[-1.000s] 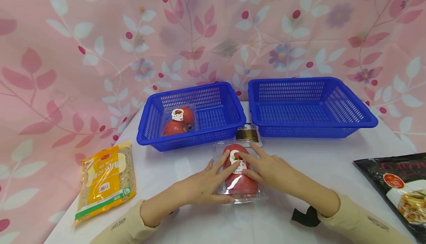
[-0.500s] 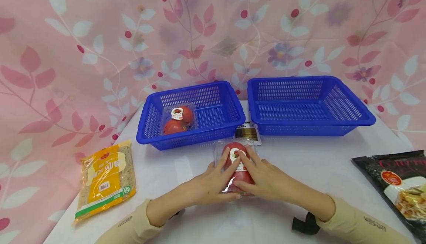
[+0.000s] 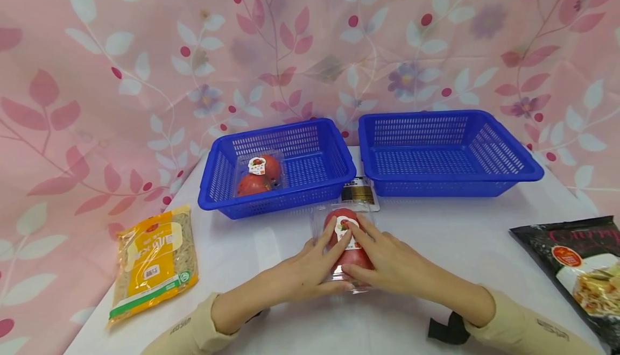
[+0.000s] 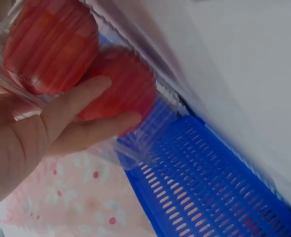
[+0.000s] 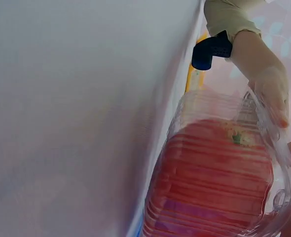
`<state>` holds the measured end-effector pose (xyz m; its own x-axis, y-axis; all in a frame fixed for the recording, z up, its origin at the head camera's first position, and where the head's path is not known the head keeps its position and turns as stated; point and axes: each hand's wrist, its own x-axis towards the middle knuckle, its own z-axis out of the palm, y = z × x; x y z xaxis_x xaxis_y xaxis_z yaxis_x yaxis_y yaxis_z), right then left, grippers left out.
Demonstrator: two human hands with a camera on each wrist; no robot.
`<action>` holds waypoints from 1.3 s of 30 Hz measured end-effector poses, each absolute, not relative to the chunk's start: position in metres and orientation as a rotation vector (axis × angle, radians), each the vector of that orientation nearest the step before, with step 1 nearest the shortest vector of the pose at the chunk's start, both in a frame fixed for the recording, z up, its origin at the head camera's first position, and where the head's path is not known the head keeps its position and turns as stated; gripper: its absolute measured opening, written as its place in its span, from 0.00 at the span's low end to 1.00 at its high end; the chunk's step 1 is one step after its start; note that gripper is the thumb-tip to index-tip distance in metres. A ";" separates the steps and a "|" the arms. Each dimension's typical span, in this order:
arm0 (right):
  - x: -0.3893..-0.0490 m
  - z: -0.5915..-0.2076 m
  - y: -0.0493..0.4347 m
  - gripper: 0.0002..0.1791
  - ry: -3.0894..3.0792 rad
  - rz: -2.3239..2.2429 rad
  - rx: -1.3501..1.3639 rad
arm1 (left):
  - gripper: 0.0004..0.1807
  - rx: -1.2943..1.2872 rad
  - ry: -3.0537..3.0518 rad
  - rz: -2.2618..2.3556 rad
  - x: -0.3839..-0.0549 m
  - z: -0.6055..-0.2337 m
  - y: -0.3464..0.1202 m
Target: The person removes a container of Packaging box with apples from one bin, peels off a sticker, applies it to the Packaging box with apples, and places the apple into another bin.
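Observation:
A clear plastic box (image 3: pixel 319 214) of red tomatoes (image 3: pixel 356 261), with a white label on its lid, is at the middle front of the table. My left hand (image 3: pixel 307 271) rests over its left side and top, fingers fairly straight and spread. From the right, my right hand (image 3: pixel 389 255) presses on the lid, its fingertips beside the left ones near the label. In the left wrist view, two fingers (image 4: pixel 81 96) lie along the box over the tomatoes. The right wrist view shows the box's ridged wall with a tomato (image 5: pixel 214 163) inside; most of the right hand is out of that frame.
Behind the box stand two blue baskets; the left basket (image 3: pixel 317 169) has another tomato box (image 3: pixel 256 177) in it, the right basket (image 3: pixel 426 161) shows a bare floor. A flat packet (image 3: pixel 359 192) lies between them. Yellow bag (image 3: pixel 157 261) left, black food bag (image 3: pixel 576 269) right.
My right hand has shifted left and its fingers have drawn in beside the left fingertips over the lid. The left hand has slid slightly right. The box stays at nearly the same place.

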<state>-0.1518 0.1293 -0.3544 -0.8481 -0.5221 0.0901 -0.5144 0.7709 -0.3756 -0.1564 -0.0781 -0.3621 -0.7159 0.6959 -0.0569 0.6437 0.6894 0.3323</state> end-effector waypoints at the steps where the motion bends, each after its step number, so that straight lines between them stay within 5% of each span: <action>1: -0.151 -0.353 0.129 0.46 2.951 -0.610 -0.864 | 0.47 1.101 2.734 0.437 -0.156 -0.361 -0.078; 23: -0.159 -0.308 0.121 0.40 3.196 -0.728 -0.999 | 0.37 1.245 3.134 0.973 -0.157 -0.323 -0.082; 39: -0.208 -0.292 0.094 0.32 3.207 -0.995 -1.097 | 0.35 1.257 3.217 1.161 -0.205 -0.304 -0.105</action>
<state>-0.2077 0.0945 -0.2917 -0.7389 -0.4354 0.5143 -0.6500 0.6618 -0.3735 -0.2047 -0.1047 -0.3045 -0.6532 0.4181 0.6313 0.7248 0.5864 0.3616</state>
